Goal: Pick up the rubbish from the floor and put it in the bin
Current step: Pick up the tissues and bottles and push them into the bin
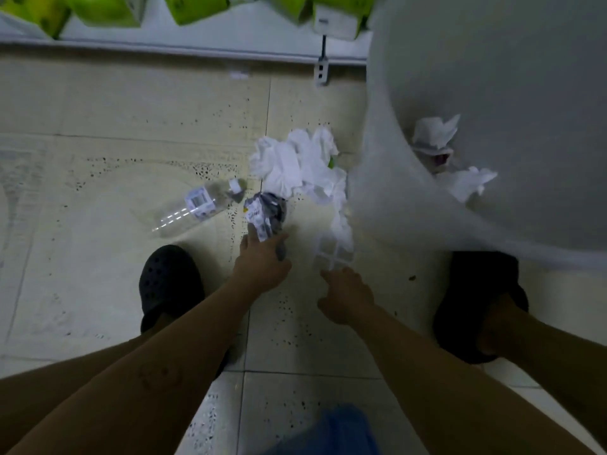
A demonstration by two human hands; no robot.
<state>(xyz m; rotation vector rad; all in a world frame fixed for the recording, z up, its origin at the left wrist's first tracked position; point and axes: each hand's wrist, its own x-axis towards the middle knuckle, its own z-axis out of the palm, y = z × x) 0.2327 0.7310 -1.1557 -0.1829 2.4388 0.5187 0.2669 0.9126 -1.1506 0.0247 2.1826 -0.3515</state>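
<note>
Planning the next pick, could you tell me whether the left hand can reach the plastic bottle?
Probably yes: the plastic bottle lies on bare floor beside the left hand, though that hand pinches a crumpled wrapper.

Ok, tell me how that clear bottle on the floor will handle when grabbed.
The plastic bottle looks empty, so probably light. Lying on its side on the tiled floor, it may roll if nudged. Its thin clear wall likely dents when squeezed.
</note>
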